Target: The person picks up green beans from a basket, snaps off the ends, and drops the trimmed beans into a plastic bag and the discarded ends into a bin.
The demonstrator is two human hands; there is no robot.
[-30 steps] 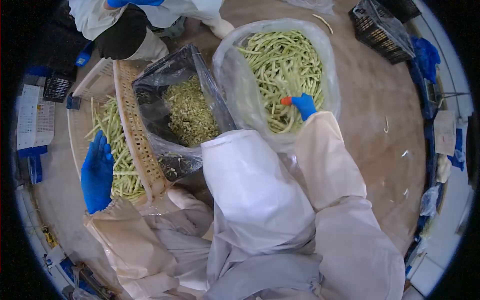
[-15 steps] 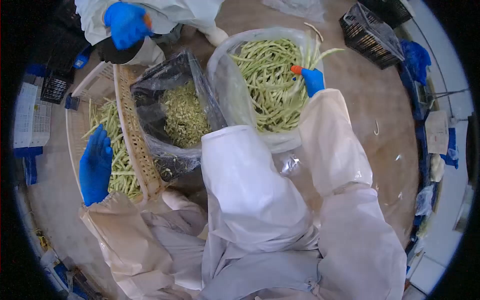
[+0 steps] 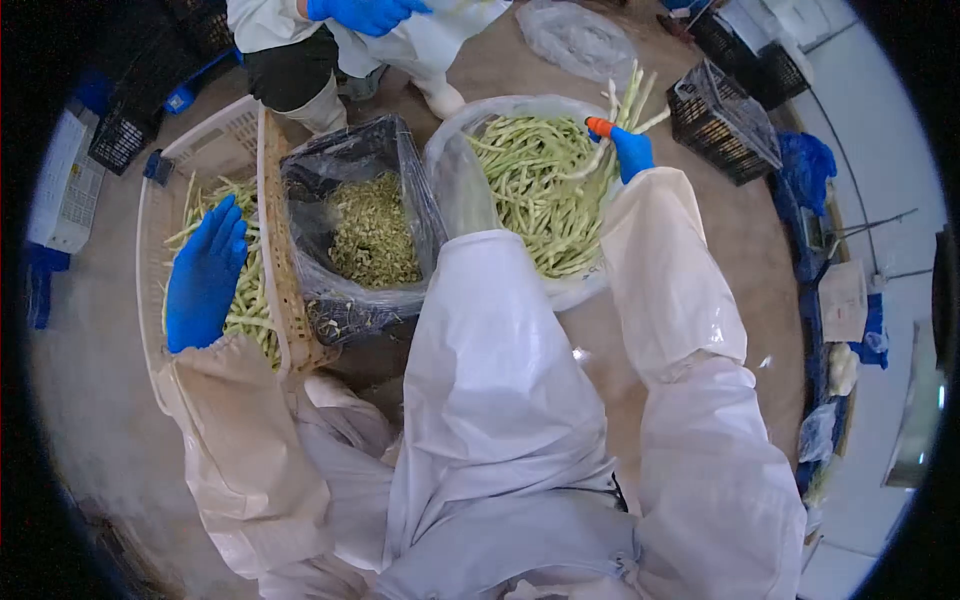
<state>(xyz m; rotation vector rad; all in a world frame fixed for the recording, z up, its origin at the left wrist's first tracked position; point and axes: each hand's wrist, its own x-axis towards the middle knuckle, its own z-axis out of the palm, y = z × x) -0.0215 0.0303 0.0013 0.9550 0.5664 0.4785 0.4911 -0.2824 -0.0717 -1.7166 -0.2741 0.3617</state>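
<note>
My left hand (image 3: 207,272), in a blue glove, is over the pale crate (image 3: 146,300) with its fingers stretched out and nothing visible in it. Green beans (image 3: 250,290) lie in that crate under and beside it. My right hand (image 3: 632,154), also gloved in blue, has closed fingers round some long green beans (image 3: 634,98) at the right side of a plastic-lined tub (image 3: 455,180) full of long beans (image 3: 535,185). A small orange piece (image 3: 600,127) shows at its fingertips; what it is, I cannot tell.
Between crate and tub stands a black-lined container (image 3: 305,215) with chopped green pieces (image 3: 372,230). Another person (image 3: 370,35) in white, blue-gloved, stands beyond it. A clear plastic bag (image 3: 575,40) lies on the floor, and a black crate (image 3: 722,122) stands at the right.
The whole view has shifted. My right hand has lifted slightly, and the long beans at it stand more upright. The other person's gloved hand has moved up and right. My left hand stays over the crate.
</note>
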